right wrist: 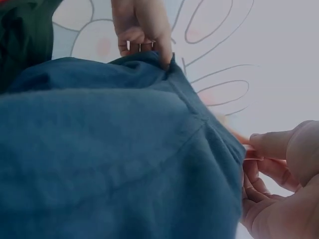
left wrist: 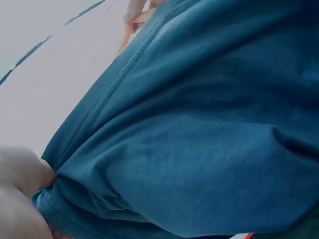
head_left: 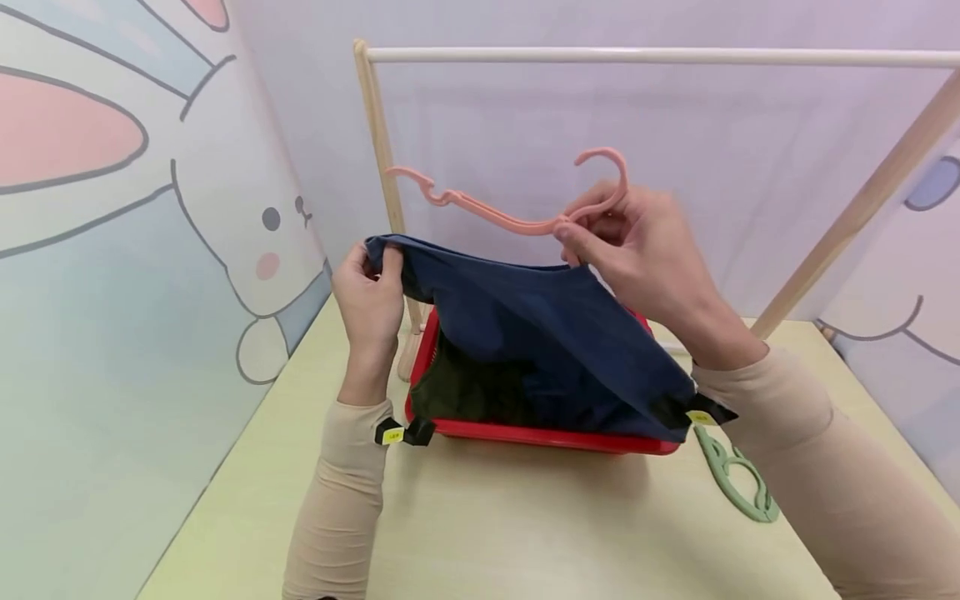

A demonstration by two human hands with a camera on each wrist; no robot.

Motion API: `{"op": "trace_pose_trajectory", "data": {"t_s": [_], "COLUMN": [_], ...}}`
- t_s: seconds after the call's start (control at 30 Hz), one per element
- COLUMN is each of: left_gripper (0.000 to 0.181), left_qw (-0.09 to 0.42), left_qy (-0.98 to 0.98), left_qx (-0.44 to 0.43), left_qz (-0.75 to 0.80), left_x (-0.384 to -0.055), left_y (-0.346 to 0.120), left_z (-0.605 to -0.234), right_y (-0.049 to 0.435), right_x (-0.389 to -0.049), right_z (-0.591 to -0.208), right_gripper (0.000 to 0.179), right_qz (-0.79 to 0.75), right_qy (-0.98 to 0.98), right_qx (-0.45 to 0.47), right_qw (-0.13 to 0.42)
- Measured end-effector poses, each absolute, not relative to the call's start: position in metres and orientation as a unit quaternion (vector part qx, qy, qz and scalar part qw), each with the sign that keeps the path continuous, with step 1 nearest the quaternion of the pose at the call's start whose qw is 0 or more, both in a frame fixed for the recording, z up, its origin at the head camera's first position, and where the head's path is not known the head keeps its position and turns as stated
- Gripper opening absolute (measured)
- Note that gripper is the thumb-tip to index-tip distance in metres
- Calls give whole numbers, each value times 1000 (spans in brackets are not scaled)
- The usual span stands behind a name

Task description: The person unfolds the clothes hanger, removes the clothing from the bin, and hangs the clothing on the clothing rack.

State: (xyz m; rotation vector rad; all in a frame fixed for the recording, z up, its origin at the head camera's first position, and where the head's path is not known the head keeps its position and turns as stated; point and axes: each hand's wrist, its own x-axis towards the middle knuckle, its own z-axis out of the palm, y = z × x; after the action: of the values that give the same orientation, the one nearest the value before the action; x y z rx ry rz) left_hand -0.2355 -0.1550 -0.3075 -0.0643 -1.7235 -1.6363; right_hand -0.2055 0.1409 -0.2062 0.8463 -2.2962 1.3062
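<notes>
In the head view a dark blue shirt (head_left: 495,308) hangs spread between both hands over a red basket (head_left: 525,435). My left hand (head_left: 371,292) pinches its upper left corner, thumb in front. On the other side, my right hand (head_left: 622,242) grips a pink clothes hanger (head_left: 495,218) below its hook, fingertips right at the shirt's top edge. One hanger arm reaches left above the cloth; the other is hidden. The right wrist view shows the hanger (right wrist: 253,153) between thumb and fingers beside the shirt (right wrist: 149,139). Blue cloth (left wrist: 189,129) fills most of the left wrist view.
Dark green cloth (head_left: 472,387) lies in the basket. A green folded hanger (head_left: 738,479) is on the pale table (head_left: 510,525) to the right. Behind stands a rack with a white rail (head_left: 660,56) and wooden posts (head_left: 855,208). Walls with rabbit drawings flank the table.
</notes>
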Motion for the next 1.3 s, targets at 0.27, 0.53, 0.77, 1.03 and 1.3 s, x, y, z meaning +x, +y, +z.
{"op": "trace_pose_trajectory", "data": {"t_s": [0.27,0.53,0.77,1.03,1.3], "left_gripper": [17,19,18,24,22], "left_qw": [348,336,341,207,108], "left_qy": [-681,-695,-691,-729,-752], "left_qx": [-29,-18,-26,-105,-157], "left_qz": [-643,-635,-636,-644,-631], "left_x": [-235,-234,-235,-230,-226], "left_y": [-156,-159,-160,-161,-163], "left_z": [-308,-308,-310,-310,-308], "right_y": [161,177,188,218,238], "right_x": [-204,-203,-210,-208,-200], "right_z": [-210,-211,-216,-200,-214], "right_gripper": [14,12,13,17,23], "right_qz": [442,400,400,409,393], "right_qy": [-842,-872,-868,-863,-891], "right_qx": [282,265,284,285,199], "right_qw": [125,95,78,83,111]}}
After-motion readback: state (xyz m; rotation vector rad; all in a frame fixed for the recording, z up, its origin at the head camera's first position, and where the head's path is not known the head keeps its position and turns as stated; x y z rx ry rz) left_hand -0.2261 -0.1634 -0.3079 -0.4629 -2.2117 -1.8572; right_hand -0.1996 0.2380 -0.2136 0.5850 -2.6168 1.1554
